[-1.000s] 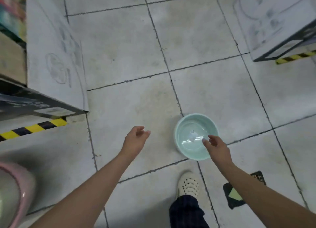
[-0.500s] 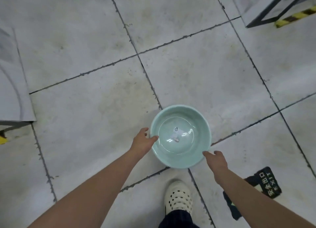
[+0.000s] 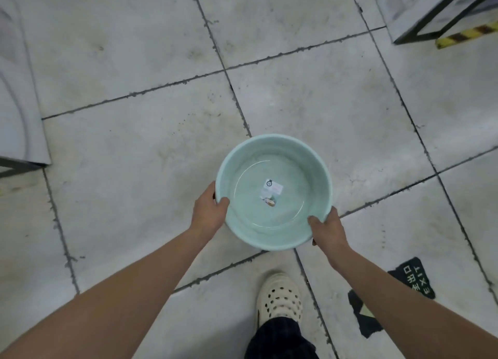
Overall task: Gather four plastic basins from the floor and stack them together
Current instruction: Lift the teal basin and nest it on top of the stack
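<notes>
A pale green plastic basin (image 3: 293, 164) sits mouth-up in the middle of the head view, over the grey tiled floor. A small white label lies on its bottom. My left hand (image 3: 208, 213) grips the rim at the near left, thumb inside the bowl. My right hand (image 3: 327, 230) grips the rim at the near right, thumb also over the edge. Whether the basin still touches the floor I cannot tell. No other basin is in view.
A white-covered rack (image 3: 18, 97) stands at the left edge and another (image 3: 436, 5) at the top right, with yellow-black hazard tape (image 3: 469, 35) at its foot. A dark EXIT floor sticker (image 3: 412, 278) lies at the right. My foot in a white clog (image 3: 279, 296) stands below the basin.
Both hands reached the basin and closed on its rim, left then right. The view tilted down and moved closer, so the pink basin at the lower left left the frame.
</notes>
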Available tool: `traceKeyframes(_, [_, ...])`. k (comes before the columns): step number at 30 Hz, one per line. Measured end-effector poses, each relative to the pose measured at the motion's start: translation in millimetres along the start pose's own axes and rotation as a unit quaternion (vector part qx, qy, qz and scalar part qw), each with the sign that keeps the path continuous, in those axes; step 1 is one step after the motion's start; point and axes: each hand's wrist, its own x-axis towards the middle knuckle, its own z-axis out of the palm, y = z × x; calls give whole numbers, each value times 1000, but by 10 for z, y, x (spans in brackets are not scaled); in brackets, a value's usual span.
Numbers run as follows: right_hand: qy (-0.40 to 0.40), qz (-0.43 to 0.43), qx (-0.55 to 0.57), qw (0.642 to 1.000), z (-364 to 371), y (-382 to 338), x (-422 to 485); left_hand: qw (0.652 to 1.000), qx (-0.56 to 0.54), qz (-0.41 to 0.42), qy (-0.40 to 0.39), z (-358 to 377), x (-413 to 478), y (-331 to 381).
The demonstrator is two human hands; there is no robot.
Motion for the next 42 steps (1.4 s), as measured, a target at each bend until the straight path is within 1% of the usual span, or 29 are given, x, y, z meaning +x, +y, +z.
traceKeyframes(5, [-20, -101, -60, 993, 79, -853, -676, 995, -74, 35, 52, -886, -467, 431])
traceKeyframes(7, [-33, -138, -63, 988, 209, -1217, -1028, 992, -92, 42, 78, -1351, -672, 550])
traceKeyframes(10, [-72, -181, -69, 978, 523, -1685, -1609, 988, -96, 46, 114, -2125, -1022, 639])
traceKeyframes(13, [-119, -218, -82, 965, 976, -2037, -2237, 980, -108, 32, 161, -2957, -1419, 565])
traceKeyframes(18, [-199, -262, -127, 936, 1929, -2410, -3318, 963, -114, -4, 244, -4267, -2145, 82])
traceKeyframes(22, [-263, -299, -183, 899, 2752, -2504, -4153, 937, -128, -55, 320, -5122, -2839, -480])
traceKeyframes(26, [-314, -331, -247, 855, 3550, -2487, -4936, 902, -194, -111, 370, -5792, -3470, -1155])
traceKeyframes(28, [-334, -342, -279, 833, 3932, -2432, -5268, 881, -227, -117, 398, -6073, -3732, -1424])
traceKeyframes(30, [-344, -353, -305, 815, 4300, -2355, -5556, 862, -234, -124, 433, -6309, -3939, -1731])
traceKeyframes(34, [-349, -364, -348, 790, 4978, -2167, -6028, 832, -271, -152, 459, -6679, -4220, -2356])
traceKeyframes(39, [-321, -375, -409, 767, 5654, -1937, -6351, 823, -267, -189, 465, -7028, -4288, -3011])
traceKeyframes(42, [-268, -373, -440, 772, 5883, -1825, -6399, 831, -249, -215, 449, -7156, -4223, -3199])
